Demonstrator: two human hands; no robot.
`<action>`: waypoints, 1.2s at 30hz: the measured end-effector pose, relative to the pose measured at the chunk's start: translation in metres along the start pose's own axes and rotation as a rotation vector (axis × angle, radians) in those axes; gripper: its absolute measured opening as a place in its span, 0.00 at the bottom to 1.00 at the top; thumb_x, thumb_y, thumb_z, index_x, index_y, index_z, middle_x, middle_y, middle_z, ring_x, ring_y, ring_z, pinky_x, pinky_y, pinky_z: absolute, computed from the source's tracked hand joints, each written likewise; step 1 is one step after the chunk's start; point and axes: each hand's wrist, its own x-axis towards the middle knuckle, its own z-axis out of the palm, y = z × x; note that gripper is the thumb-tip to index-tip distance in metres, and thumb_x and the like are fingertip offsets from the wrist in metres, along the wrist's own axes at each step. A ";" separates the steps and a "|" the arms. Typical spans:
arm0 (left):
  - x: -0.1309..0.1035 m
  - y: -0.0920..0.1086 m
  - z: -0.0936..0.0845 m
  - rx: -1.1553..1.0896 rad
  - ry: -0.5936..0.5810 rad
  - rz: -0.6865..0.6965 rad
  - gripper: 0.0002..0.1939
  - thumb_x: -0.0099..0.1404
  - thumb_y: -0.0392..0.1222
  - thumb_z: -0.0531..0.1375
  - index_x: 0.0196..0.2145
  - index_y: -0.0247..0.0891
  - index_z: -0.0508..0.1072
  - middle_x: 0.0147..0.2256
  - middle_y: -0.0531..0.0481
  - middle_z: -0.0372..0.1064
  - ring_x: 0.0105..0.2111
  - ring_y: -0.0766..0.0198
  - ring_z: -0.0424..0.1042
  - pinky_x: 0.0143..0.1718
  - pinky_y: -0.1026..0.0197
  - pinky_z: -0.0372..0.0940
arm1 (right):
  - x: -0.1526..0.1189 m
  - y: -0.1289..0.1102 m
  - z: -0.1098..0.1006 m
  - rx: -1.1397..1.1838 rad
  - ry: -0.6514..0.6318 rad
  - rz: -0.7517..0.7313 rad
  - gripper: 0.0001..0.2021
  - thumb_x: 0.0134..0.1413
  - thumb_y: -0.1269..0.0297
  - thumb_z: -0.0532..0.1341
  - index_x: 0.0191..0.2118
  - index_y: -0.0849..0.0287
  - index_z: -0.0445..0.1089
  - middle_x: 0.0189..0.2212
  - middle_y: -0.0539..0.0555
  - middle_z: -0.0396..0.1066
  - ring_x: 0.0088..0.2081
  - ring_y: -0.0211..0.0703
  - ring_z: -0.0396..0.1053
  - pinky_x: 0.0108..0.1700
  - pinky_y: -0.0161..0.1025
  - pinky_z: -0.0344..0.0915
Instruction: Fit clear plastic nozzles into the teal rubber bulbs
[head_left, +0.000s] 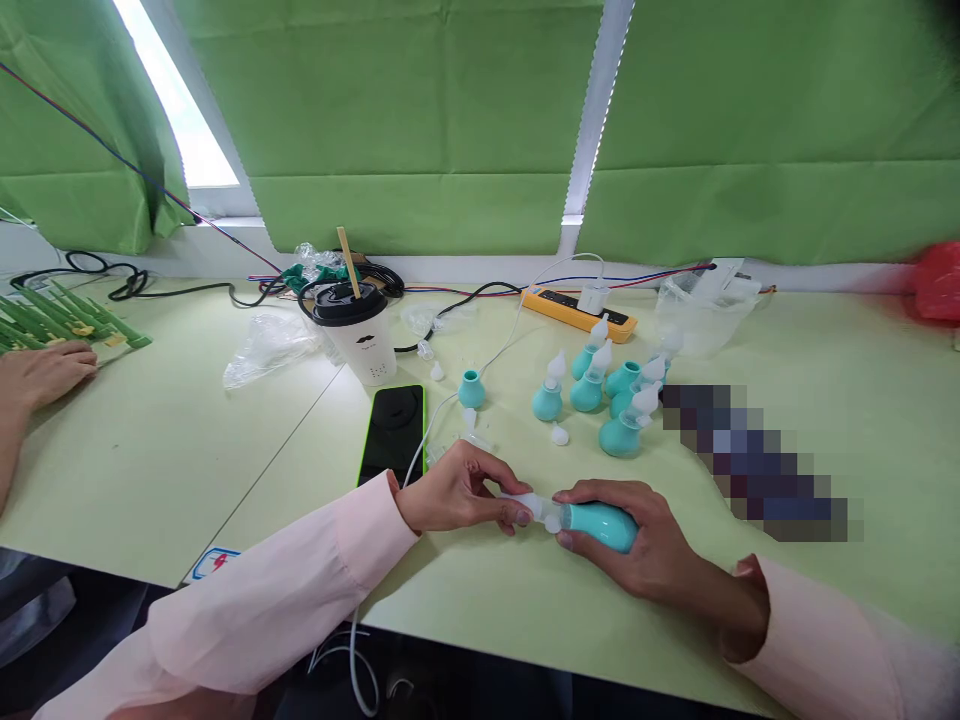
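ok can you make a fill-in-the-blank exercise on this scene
The left hand pinches a white tip, the right hand grips a teal bulb, and the sleeves are ____.
A ____ sticks up through the black lid of the cup.
The phone has a bright ____ edge.
Another person's hand rests near the picture's ____ side.

Missing words: pink; straw; green; left.

The held bulb (606, 525) looks glossy, the tabletop (187, 440) smooth, the curtains (405, 120) matt cloth.

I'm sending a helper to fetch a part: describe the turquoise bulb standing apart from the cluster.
On the pale table, find the green-edged phone in front of the black-lidded paper cup. Right of the phone's far end stands the turquoise bulb. Unlike most clustered bulbs farther right, it has an open, untipped mouth and stands apart.
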 end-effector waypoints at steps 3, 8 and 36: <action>0.000 0.001 0.000 0.009 0.011 0.009 0.09 0.46 0.37 0.64 0.27 0.29 0.74 0.22 0.49 0.70 0.21 0.70 0.68 0.23 0.69 0.66 | 0.000 0.000 -0.001 0.015 -0.006 0.020 0.11 0.39 0.60 0.62 0.33 0.55 0.68 0.30 0.50 0.72 0.33 0.43 0.70 0.36 0.39 0.66; 0.000 0.002 0.007 0.015 0.129 0.095 0.13 0.46 0.39 0.64 0.30 0.29 0.74 0.24 0.47 0.71 0.21 0.68 0.68 0.24 0.65 0.67 | 0.007 -0.004 0.000 0.103 -0.037 0.035 0.09 0.43 0.60 0.60 0.32 0.56 0.66 0.27 0.50 0.71 0.28 0.40 0.70 0.29 0.34 0.67; -0.008 0.001 0.009 0.623 0.217 0.583 0.22 0.59 0.39 0.53 0.51 0.36 0.59 0.32 0.47 0.64 0.29 0.68 0.62 0.31 0.64 0.62 | 0.017 -0.018 -0.010 0.122 -0.013 -0.080 0.26 0.45 0.68 0.58 0.51 0.54 0.50 0.39 0.55 0.67 0.35 0.41 0.68 0.37 0.40 0.66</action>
